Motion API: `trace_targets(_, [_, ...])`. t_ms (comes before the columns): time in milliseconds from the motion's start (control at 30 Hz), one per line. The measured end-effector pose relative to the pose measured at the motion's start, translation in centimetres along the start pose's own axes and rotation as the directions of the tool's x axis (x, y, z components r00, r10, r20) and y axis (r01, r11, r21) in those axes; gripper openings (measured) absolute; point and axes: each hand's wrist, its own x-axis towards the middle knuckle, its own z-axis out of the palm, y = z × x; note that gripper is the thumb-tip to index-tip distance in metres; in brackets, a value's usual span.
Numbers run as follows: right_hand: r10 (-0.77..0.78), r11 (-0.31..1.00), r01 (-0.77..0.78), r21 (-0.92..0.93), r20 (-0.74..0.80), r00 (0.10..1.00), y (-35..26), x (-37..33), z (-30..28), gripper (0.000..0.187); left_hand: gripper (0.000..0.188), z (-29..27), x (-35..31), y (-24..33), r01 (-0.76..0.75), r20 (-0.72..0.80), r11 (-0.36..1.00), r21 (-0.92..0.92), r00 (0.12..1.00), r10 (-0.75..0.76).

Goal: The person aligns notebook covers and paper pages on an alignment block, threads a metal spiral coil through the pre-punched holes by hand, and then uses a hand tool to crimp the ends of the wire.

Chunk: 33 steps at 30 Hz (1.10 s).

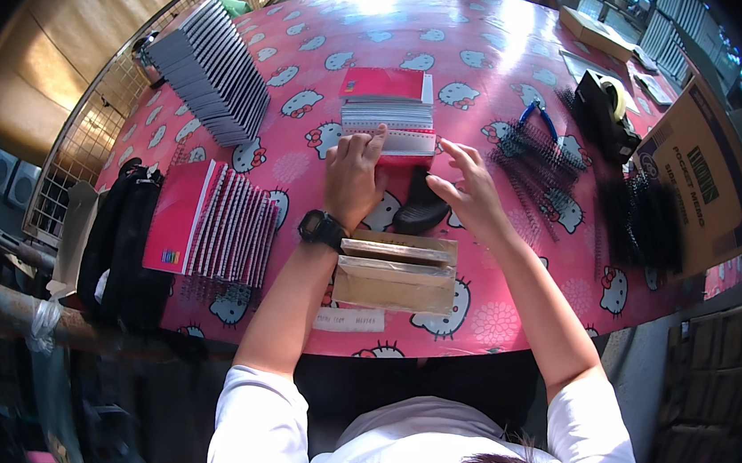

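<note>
In front of me lies a small stack of pink-covered notebooks (385,83), with white page edges and rows of punched holes facing me. My left hand (352,174), wearing a black watch (321,228), grips the nearest notebook (408,144) at its near left edge, index finger extended over the pages. My right hand (475,192) is open beside the stack's right edge, thumb and fingers apart. Its fingertips are close to the notebook; whether they touch it I cannot tell. A dark curved object (422,202) sits between my hands, below the stack.
Nearer me stands a tan block-like holder (395,283). Notebook stacks (220,226) and a tall pile (216,74) occupy the left. To the right are black spiral coils (538,163), blue-handled pliers (538,115), a tape dispenser (604,111) and a cardboard box (702,183).
</note>
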Motion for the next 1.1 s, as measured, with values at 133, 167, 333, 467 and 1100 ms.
trace_targets(133, [0.111,0.991,-0.109,0.074,-0.021,0.994,0.7,1.4,1.9,0.049,0.071,-0.2,0.1,0.1,-0.017,-0.022,1.0,-0.002,1.0,0.017])
trace_targets(167, [0.176,0.979,-0.175,0.108,0.003,0.984,0.8,1.5,1.7,0.047,0.07,-0.2,0.3,0.1,-0.025,-0.025,1.0,-0.005,0.999,0.025])
trace_targets(333, [0.273,0.949,-0.273,0.16,0.022,0.962,1.1,2.1,2.0,0.042,0.068,-0.1,1.0,0.1,-0.004,-0.038,1.0,0.002,0.999,0.004])
trace_targets(467, [0.225,0.964,-0.222,0.145,-0.01,0.974,1.3,1.5,2.7,0.043,0.067,-0.1,1.4,0.3,0.029,-0.033,0.999,-0.018,0.999,-0.03])
trace_targets(1100, [0.192,0.971,-0.184,0.152,-0.039,0.981,1.2,2.7,2.9,0.032,0.079,-1.9,2.2,-1.5,0.03,-0.1,0.992,0.123,0.995,-0.018])
